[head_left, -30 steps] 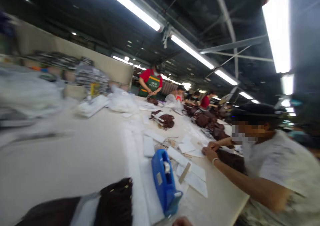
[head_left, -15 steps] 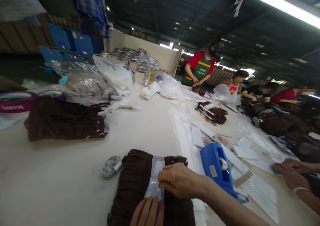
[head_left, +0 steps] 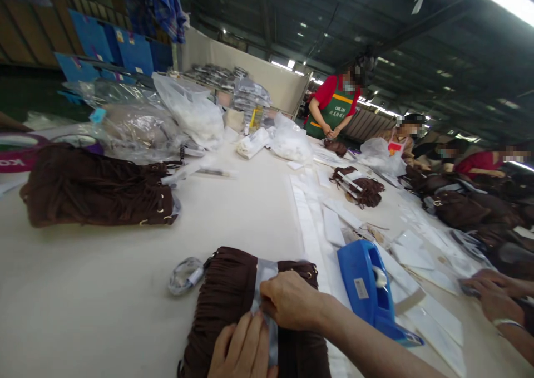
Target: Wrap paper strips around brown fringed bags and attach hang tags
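A dark brown fringed bag point(head_left: 227, 294) lies on the table right in front of me, with a translucent plastic strip point(head_left: 267, 268) running across it. My left hand point(head_left: 244, 344) rests on the strip and the bag, its fingers stretched out and lying flat. Just above those fingertips, my right hand point(head_left: 292, 300) is closed in a pinch at the strip; its fingertips are partly hidden. A plastic-wrapped coil point(head_left: 186, 276) sits at the bag's upper left corner. To the right stands a blue tape dispenser point(head_left: 362, 283).
Another brown fringed bag point(head_left: 95, 189) lies on the left. White strips and cards point(head_left: 434, 311) are strewn at right, near a co-worker's hands point(head_left: 492, 294). Plastic bags point(head_left: 187, 111) are heaped at the back left. A person in a green apron point(head_left: 334, 111) stands at the far side.
My left hand has shifted slightly up and left along the strip, closer to my right hand. The right hand stays pinched at the strip. The camera view has shifted a little.
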Demonstrator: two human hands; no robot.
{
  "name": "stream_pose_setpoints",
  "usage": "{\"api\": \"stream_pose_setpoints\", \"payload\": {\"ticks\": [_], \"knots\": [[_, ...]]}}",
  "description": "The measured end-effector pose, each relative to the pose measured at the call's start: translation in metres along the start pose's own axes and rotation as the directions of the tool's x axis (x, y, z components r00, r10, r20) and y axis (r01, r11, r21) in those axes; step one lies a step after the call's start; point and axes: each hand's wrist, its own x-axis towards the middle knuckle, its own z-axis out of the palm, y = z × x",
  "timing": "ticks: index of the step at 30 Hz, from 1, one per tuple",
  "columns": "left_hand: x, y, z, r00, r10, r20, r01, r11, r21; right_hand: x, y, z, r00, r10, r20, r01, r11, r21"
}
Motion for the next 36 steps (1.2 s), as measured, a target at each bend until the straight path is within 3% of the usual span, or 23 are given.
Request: {"api": "stream_pose_setpoints", "payload": {"ticks": [4,8,13,22,24,26,29,31,34,36], "knots": [[0.01,-0.002,0.004,1.0,-0.007,-0.019,0.007,1.0,-0.016,0.001,0.001,-0.003,0.998,0.058,0.0,-0.058,0.997,0.042],[0.007,-0.001,0.005,0.999,0.015,0.033,-0.015,1.0,0.004,-0.005,0.008,-0.006,0.99,0.105,0.097,-0.128,0.955,0.268],[0.007,-0.001,0.005,0.999,0.041,0.016,-0.041,0.999,0.01,-0.009,0.014,0.004,0.973,0.225,-0.043,-0.193,0.907,0.374],[0.001,-0.003,0.009,0.998,0.048,0.032,-0.05,0.996,0.071,-0.003,0.044,0.031,0.954,0.297,-0.05,-0.211,0.778,0.592],[0.0,-0.004,0.011,0.997,0.072,0.018,-0.073,0.992,0.102,-0.012,0.036,0.033,0.939,0.318,-0.129,-0.193,0.8,0.568],[-0.001,-0.004,0.014,0.996,0.087,0.007,-0.087,0.988,0.128,-0.024,0.022,0.037,0.899,0.317,-0.301,-0.144,0.865,0.48],[0.0,-0.006,0.013,0.998,0.057,-0.017,-0.054,0.989,0.14,-0.037,0.0,0.051,0.825,0.14,-0.548,0.01,0.965,0.261],[0.003,-0.01,0.006,0.999,0.034,0.007,-0.035,0.992,0.123,-0.041,-0.009,0.061,0.822,0.033,-0.569,0.066,0.986,0.152],[0.008,-0.022,-0.007,0.981,0.089,0.175,-0.097,0.995,0.037,-0.043,-0.012,0.073,0.838,0.025,-0.545,0.05,0.991,0.123],[0.008,-0.03,-0.014,0.955,0.175,0.239,-0.177,0.984,-0.014,-0.043,-0.013,0.082,0.814,0.024,-0.581,0.049,0.993,0.11]]}}
